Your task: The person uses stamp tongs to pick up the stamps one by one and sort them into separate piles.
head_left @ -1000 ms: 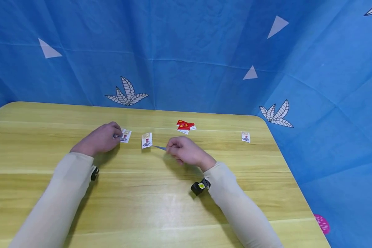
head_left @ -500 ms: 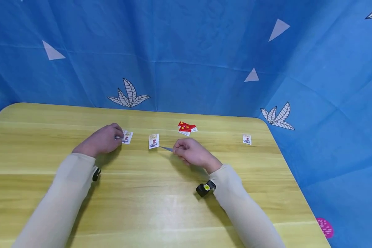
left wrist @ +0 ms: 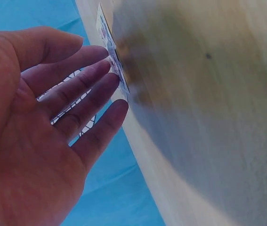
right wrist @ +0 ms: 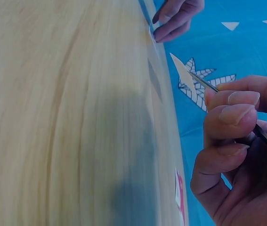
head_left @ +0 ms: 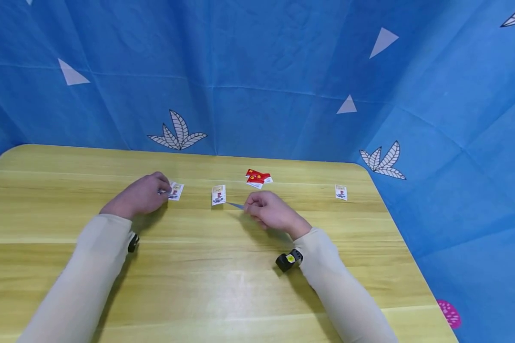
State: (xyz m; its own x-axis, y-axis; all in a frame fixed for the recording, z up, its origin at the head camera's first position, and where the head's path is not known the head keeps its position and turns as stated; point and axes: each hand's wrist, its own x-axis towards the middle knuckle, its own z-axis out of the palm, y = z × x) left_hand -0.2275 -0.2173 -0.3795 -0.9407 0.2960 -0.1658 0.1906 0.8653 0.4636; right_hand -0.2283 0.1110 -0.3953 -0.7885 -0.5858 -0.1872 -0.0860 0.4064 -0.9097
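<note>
My right hand [head_left: 274, 212] pinches a pair of thin pointed tweezers [head_left: 235, 206], its fingers curled round them. At the tweezers' tip hangs a small white printed sticker [head_left: 219, 195], raised off the table with its shadow below. In the right wrist view this sticker [right wrist: 182, 73] shows its pale side. My left hand [head_left: 141, 194] rests toward the left with fingers nearly straight. Its fingertips touch another printed sticker [head_left: 176, 191] on the table, partly covered by them in the head view. The left wrist view shows that sticker [left wrist: 106, 30] edge-on behind the fingers.
Several red flag stickers [head_left: 259, 178] overlap in a small pile toward the table's back edge. A single printed sticker [head_left: 341, 192] lies on the right. Behind the wooden table [head_left: 197, 276] hangs a blue cloth [head_left: 274, 71].
My right hand has shifted a little to the right with the tweezers and the sticker at their tip, away from the left hand. The left hand stays on its sticker.
</note>
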